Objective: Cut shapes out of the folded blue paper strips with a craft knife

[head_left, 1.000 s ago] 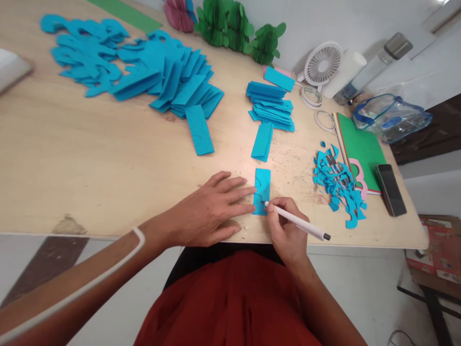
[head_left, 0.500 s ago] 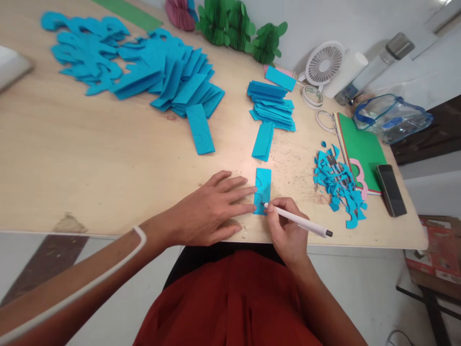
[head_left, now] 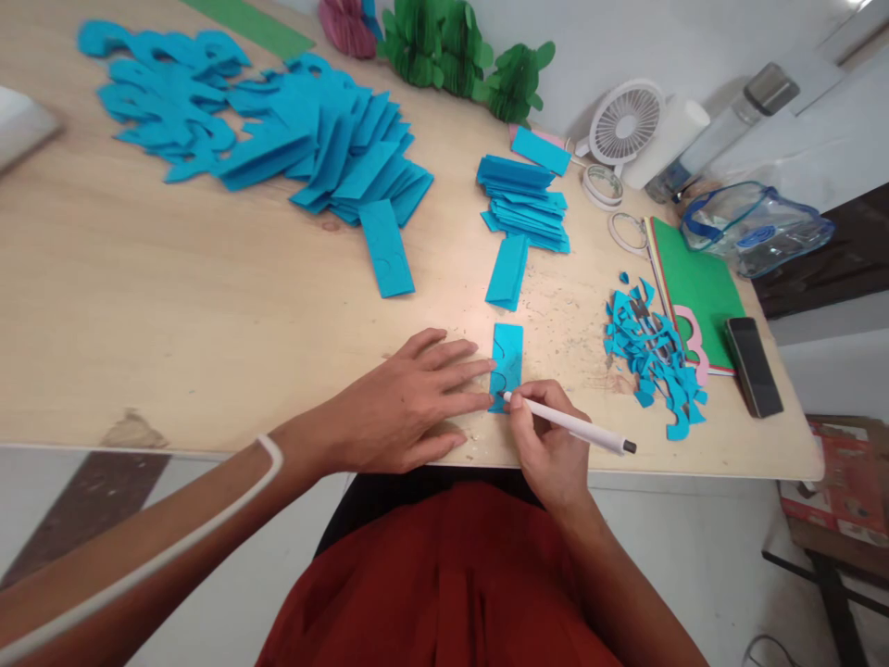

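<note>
A small blue paper strip [head_left: 509, 347] with curved dark lines lies on the table in front of me. My left hand [head_left: 417, 403] rests flat with fingers spread, its fingertips on the strip's left edge. In my right hand [head_left: 556, 445] is a white pen [head_left: 576, 426], its tip touching the lower part of the strip. Just beyond lies a folded blue paper piece [head_left: 507, 271], with a stack of folded blue strips [head_left: 528, 208] behind it. Another blue strip with drawn curves [head_left: 387, 250] lies to the left.
A large pile of blue folded papers [head_left: 333, 130] spreads at the back left. Blue paper scraps [head_left: 653, 352], a green paper pad [head_left: 701, 278], a pink paper cutout [head_left: 694, 347] and a phone [head_left: 754, 366] lie right. Behind stand a small fan [head_left: 625, 122] and tape rolls [head_left: 603, 187].
My right hand and the pen have shifted slightly left, the tip moving along the lower curve on the strip. My left hand stays in place.
</note>
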`<state>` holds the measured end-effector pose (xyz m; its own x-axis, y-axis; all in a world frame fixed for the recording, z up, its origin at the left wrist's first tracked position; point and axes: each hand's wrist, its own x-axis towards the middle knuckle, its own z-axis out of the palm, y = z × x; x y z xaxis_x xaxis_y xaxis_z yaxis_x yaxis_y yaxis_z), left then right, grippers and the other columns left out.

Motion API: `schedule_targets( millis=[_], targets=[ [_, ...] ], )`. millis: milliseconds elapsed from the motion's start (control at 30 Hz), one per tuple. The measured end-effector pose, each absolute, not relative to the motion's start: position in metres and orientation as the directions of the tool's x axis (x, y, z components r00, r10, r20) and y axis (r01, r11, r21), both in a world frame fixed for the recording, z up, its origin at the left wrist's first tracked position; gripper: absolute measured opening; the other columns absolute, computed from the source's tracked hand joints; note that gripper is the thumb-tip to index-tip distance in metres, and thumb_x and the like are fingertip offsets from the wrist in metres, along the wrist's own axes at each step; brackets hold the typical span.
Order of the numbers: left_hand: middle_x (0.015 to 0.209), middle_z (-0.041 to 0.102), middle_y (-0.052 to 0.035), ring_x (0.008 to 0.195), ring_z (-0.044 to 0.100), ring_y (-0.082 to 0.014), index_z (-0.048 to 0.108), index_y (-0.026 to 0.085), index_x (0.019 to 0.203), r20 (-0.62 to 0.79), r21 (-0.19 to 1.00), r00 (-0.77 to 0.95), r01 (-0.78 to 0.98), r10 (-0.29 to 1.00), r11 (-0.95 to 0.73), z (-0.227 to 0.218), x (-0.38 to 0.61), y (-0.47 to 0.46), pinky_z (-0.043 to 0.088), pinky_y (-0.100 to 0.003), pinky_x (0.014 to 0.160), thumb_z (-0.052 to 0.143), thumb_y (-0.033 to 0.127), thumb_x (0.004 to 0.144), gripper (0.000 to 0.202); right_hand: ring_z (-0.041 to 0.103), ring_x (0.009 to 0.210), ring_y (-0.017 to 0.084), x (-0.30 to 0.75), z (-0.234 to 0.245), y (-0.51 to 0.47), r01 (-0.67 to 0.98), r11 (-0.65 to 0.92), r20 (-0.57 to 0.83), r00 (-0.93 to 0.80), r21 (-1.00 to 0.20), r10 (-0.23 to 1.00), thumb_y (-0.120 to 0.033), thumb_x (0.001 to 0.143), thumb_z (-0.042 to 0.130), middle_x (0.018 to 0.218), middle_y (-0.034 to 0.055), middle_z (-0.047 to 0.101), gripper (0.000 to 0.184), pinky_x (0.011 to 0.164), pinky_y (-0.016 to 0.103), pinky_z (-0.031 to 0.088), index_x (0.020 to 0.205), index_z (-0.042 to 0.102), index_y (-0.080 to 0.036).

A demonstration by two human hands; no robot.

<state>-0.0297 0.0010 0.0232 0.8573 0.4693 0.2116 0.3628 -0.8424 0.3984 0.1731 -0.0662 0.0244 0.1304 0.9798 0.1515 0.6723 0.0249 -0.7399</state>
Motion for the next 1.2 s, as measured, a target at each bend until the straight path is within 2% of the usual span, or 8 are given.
schedule_targets(
  millis=[333, 500, 867, 1200],
  targets=[
    [0.140, 0.054, -0.0075, 0.131, 0.042, -0.0306, 0.059, 0.027, 0.126, 0.219, 0.392, 0.856, 0.362, 0.468, -0.846, 0.0223, -0.0300, 0.0008, 0.029, -0.049, 0.111, 0.054, 0.036, 0.091, 0.036, 0.061, 0.066, 0.017, 0.1677, 0.0243, -0.0657, 0.677, 0.056, 0.180, 0.115, -0.734, 0.977, -0.027, 0.089, 0.053, 0.072, 0.0007, 0.067, 0.011, 0.060, 0.028, 0.046, 0.081, 0.060, -0.023],
    [0.140, 0.054, -0.0079, 0.131, 0.042, -0.0307, 0.058, 0.025, 0.125, 0.221, 0.393, 0.858, 0.356, 0.463, -0.848, 0.0212, -0.0301, 0.0007, 0.028, -0.049, 0.112, 0.053, 0.036, 0.092, 0.035, 0.060, 0.064, 0.017, 0.1670, 0.0261, -0.0646, 0.674, 0.056, 0.182, 0.117, -0.736, 0.976, -0.028, 0.089, 0.054, 0.071, 0.0012, 0.067, 0.012, 0.059, 0.028, 0.045, 0.080, 0.060, -0.022],
    [0.139, 0.055, -0.0080, 0.130, 0.042, -0.0313, 0.058, 0.027, 0.128, 0.206, 0.401, 0.862, 0.357, 0.462, -0.844, 0.0233, -0.0301, 0.0010, 0.029, -0.051, 0.111, 0.052, 0.033, 0.092, 0.037, 0.060, 0.063, 0.016, 0.1697, 0.0264, -0.0646, 0.660, 0.022, 0.138, 0.124, -0.751, 0.983, -0.028, 0.089, 0.054, 0.072, 0.0014, 0.068, 0.011, 0.058, 0.027, 0.044, 0.082, 0.061, -0.022],
    [0.142, 0.054, -0.0068, 0.130, 0.043, -0.0302, 0.056, 0.027, 0.130, 0.222, 0.395, 0.855, 0.361, 0.469, -0.845, 0.0230, -0.0299, 0.0010, 0.029, -0.048, 0.112, 0.053, 0.035, 0.092, 0.039, 0.061, 0.068, 0.017, 0.1687, 0.0279, -0.0626, 0.651, 0.024, 0.124, 0.109, -0.759, 0.986, -0.027, 0.089, 0.054, 0.073, 0.0008, 0.067, 0.010, 0.061, 0.028, 0.046, 0.081, 0.060, -0.023]
  ],
)
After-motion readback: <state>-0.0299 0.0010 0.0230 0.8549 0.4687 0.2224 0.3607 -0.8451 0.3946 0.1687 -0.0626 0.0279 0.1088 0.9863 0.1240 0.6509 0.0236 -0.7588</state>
